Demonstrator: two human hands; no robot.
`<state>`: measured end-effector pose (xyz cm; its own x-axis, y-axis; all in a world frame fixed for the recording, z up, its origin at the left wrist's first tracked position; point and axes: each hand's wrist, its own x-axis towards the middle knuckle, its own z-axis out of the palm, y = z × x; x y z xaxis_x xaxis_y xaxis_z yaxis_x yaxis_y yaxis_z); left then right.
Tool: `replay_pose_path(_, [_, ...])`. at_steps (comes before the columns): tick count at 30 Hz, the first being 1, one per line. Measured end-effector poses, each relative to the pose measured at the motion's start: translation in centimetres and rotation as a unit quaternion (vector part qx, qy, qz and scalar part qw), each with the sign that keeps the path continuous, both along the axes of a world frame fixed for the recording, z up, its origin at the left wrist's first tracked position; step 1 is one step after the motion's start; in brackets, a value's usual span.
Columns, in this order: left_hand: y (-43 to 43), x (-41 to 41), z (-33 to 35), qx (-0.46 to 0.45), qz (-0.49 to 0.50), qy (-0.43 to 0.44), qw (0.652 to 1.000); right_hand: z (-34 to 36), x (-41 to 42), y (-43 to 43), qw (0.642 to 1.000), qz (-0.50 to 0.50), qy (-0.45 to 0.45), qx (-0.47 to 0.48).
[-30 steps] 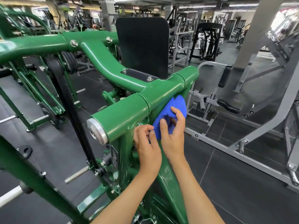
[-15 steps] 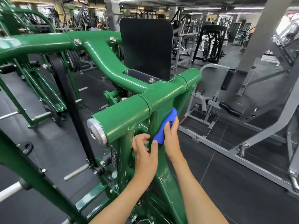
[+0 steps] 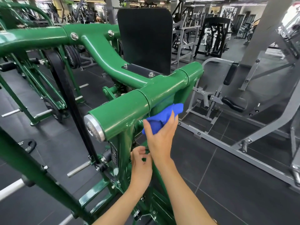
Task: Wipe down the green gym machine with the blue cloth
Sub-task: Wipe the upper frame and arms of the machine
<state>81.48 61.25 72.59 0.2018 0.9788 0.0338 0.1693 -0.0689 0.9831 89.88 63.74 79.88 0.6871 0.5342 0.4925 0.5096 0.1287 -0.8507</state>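
Person, head view: two bare forearms (image 3: 185,192) from 6 o'clock; left hand (image 3: 140,167), right hand (image 3: 159,141); short fingernails; slender wrists.

On the green gym machine (image 3: 164,93), the cross tube (image 3: 123,111) serves as marker. Right of it, open floor (image 3: 203,168) runs out to a grey frame rail (image 3: 227,146), leaving an arm room to pass. Behind it the black back pad (image 3: 144,39) walls off the far side, and a curved green arm (image 3: 100,54) joins its top. Left of its silver end cap (image 3: 93,127) a black belt (image 3: 72,101) slants down, with a narrow gap between. Beneath it the upright post (image 3: 123,153) blocks the way. The right hand (image 3: 160,140) gripping the blue cloth (image 3: 164,117) fills the underside there, with the left hand (image 3: 141,163) lower down.
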Motion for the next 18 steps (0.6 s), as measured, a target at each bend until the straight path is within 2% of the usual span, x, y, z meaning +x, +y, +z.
replay_pose_path(5, [-0.1, -0.9, -3.1, -0.064, -0.02, 0.029, 0.997, 4.0, 0.1, 1.7, 0.989, -0.092, -0.096, 0.061])
replay_pose_path(9, [0.4, -1.6, -4.3, -0.064, -0.013, 0.029, 0.997, 1.1, -0.9, 1.8, 0.993, -0.109, -0.034, 0.035])
replay_pose_path(12, [0.3, -2.1, -5.2, -0.075, -0.018, 0.04, 0.996, -1.5, -1.3, 1.1, 0.991, -0.129, -0.031, -0.012])
replay_pose_path(18, [-0.5, -2.3, -8.5, -0.097, -0.042, 0.055, 0.993, 4.0, -1.0, 2.8, 0.982, -0.159, -0.099, 0.033])
